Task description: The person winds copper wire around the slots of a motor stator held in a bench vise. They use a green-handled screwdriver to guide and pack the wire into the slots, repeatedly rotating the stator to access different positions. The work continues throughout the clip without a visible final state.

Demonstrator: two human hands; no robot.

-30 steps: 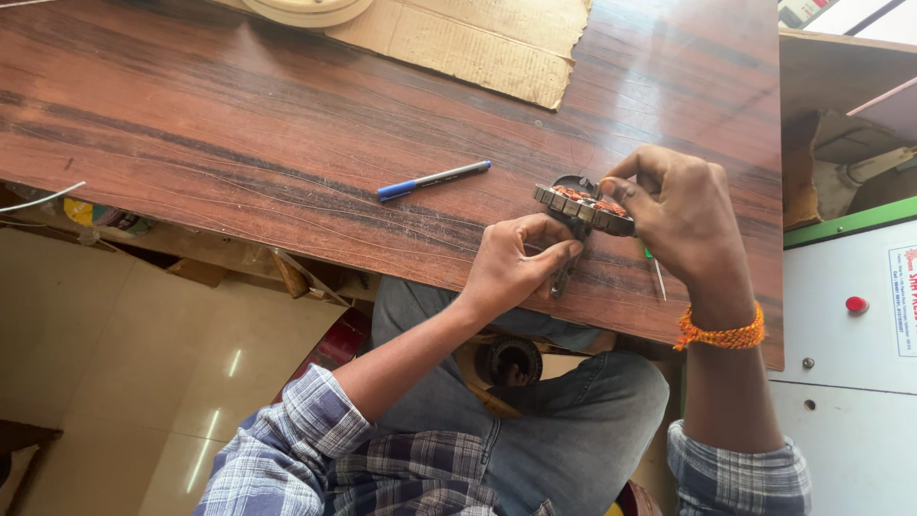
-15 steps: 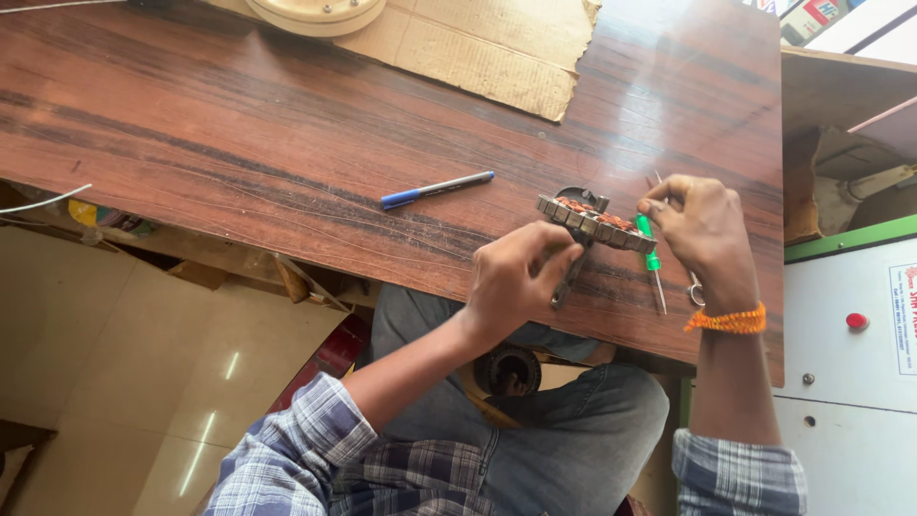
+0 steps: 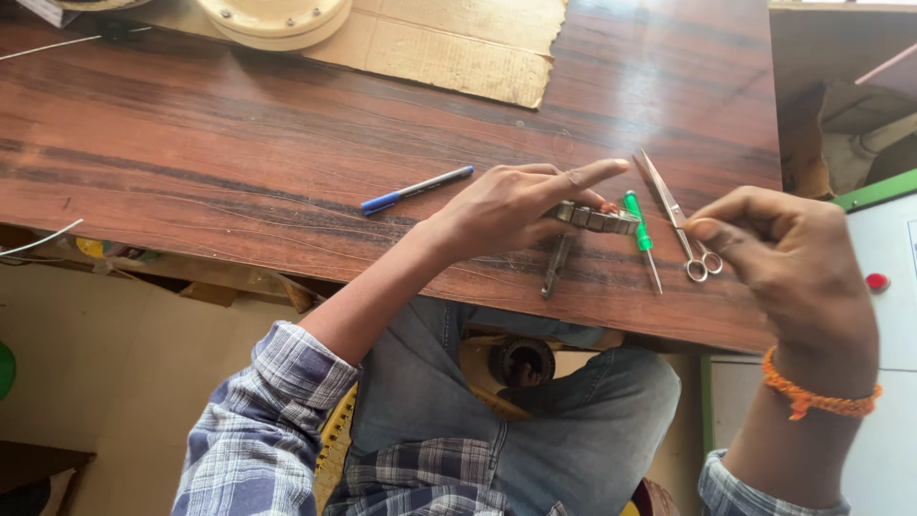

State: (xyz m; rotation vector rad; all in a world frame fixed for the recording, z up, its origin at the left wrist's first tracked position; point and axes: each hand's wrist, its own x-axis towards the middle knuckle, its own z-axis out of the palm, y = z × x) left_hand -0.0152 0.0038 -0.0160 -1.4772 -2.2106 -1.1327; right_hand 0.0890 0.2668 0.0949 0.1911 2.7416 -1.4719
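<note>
Looking down at a reddish-brown wooden surface (image 3: 239,162) from above. At the far edge there's a flat, ragged-edged sheet of tan cardboard (image 3: 449,48), with a round cream-coloured disc (image 3: 272,17) sitting on its left part, cut off by the top of the frame. Off to the right, past the surface's edge, is a white cabinet (image 3: 888,325) with a green strip along its top and a small red dot on its face; whatever's printed near its right edge is too cut off to make out.

Now the hands. The left hand (image 3: 506,205) is clamped over a ring-shaped metal part (image 3: 597,218) with copper windings, fingers curled on the left end and the index finger stretched out over the top, pressing it against the surface near the front edge. A dark metal tool (image 3: 557,265) pokes out from under that hand toward the near edge. Just right of the ring lies a green-handled screwdriver (image 3: 640,234), and right beside that a pair of steel scissors (image 3: 680,220), handles toward the near side. The right hand (image 3: 788,263) hovers just right of the scissors, thumb and finger pinched together; can't tell if there's anything between them. It has an orange thread band (image 3: 812,394) on the wrist.

A blue pen (image 3: 415,189) lies alone to the left of the left hand.
</note>
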